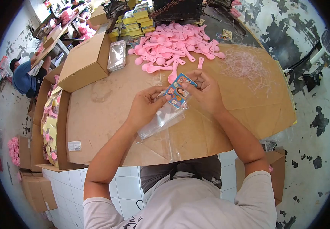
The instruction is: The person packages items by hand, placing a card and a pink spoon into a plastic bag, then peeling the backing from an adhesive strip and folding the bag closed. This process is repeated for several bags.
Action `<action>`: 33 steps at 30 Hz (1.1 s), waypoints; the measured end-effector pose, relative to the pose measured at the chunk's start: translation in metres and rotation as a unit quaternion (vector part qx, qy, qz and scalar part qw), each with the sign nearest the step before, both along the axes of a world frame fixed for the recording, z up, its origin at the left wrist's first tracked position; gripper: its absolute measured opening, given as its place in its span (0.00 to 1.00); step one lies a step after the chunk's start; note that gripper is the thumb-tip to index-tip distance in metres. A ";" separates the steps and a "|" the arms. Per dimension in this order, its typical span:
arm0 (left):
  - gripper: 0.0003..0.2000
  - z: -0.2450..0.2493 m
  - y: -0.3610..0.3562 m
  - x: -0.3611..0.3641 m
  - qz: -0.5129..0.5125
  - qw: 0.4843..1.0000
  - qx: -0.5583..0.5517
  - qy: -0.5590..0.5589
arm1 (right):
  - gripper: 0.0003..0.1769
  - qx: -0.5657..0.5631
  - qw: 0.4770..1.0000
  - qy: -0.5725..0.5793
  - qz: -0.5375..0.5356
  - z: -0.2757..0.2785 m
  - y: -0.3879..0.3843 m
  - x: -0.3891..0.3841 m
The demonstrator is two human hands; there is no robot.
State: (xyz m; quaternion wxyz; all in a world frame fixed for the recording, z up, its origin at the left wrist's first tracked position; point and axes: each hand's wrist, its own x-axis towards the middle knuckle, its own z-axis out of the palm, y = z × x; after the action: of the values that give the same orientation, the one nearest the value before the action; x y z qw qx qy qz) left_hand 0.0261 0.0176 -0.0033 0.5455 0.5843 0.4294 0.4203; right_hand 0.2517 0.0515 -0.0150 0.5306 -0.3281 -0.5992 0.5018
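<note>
Over the middle of the cardboard-covered table, my right hand (206,91) pinches the upper right end of a small blue printed card (179,91). My left hand (146,105) has its thumb on the card's lower left edge and is closed on a clear plastic bag (160,121) that hangs below the card. The bag's mouth overlaps the card in this view. Just beyond the card lies a pink measuring spoon (173,72), its handle pointing away from me. Behind it spreads a heap of similar pink spoons (168,47).
At the left stand a closed cardboard box (85,63) and an open carton (62,129) with packed spoons and cards. A stack of clear bags (117,55) lies by the box. Plastic strips (247,68) are heaped at right. A seated person (25,78) is far left.
</note>
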 end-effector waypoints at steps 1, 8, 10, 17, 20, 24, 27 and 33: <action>0.15 0.000 -0.001 0.000 -0.011 1.000 -0.006 0.008 | 0.18 0.002 1.000 0.023 -0.005 0.004 -0.004 -0.003; 0.15 -0.006 -0.002 0.002 -0.021 0.998 0.011 -0.052 | 0.11 0.076 0.996 -0.035 0.011 0.001 -0.004 -0.006; 0.15 -0.005 -0.002 0.002 -0.013 0.998 -0.005 -0.060 | 0.11 0.198 0.965 -0.166 0.050 -0.004 0.004 0.000; 0.14 0.010 -0.003 -0.005 -0.009 0.999 -0.012 0.036 | 0.16 0.159 0.854 -0.447 -0.214 -0.001 0.102 0.051; 0.14 -0.001 -0.003 0.001 -0.016 0.999 0.013 -0.048 | 0.19 0.117 0.824 -0.516 -0.202 -0.001 0.121 0.058; 0.15 0.002 -0.005 -0.002 -0.019 0.999 0.016 -0.046 | 0.20 0.101 0.817 -0.538 -0.183 0.006 0.130 0.055; 0.15 0.001 0.000 -0.006 -0.009 0.999 0.001 -0.042 | 0.18 0.159 0.873 -0.406 -0.218 0.038 0.094 0.048; 0.16 0.005 -0.005 -0.001 -0.012 0.999 -0.005 -0.050 | 0.20 0.057 0.997 -0.059 -0.010 0.060 0.019 0.007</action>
State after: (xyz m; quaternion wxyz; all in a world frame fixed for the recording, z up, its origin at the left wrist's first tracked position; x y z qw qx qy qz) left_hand 0.0252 0.0126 0.0017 0.5742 0.5651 0.3969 0.4398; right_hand 0.2585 0.0704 0.0452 0.5168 -0.3324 -0.6537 0.4417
